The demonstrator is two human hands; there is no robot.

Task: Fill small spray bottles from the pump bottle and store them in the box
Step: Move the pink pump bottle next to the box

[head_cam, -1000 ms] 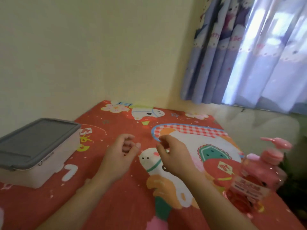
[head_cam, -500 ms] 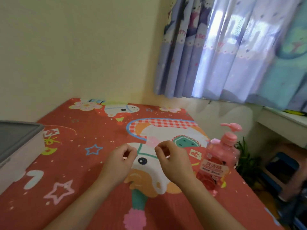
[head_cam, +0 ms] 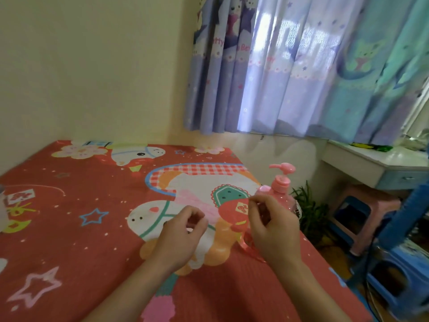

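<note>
Low at centre frame, your left hand curls empty; your right hand, fingers curled, reaches the pump bottle, grip unclear.

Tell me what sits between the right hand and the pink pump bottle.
Nothing visible. The right hand is raised just in front of the pump bottle, partly covering its lower body from this view; whether they touch cannot be told.

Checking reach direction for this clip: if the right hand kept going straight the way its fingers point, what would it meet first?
Probably the pink pump bottle. The right hand points up and away, with the bottle directly behind its fingertips. Depth from this single view is unclear, so the gap cannot be judged.
</note>
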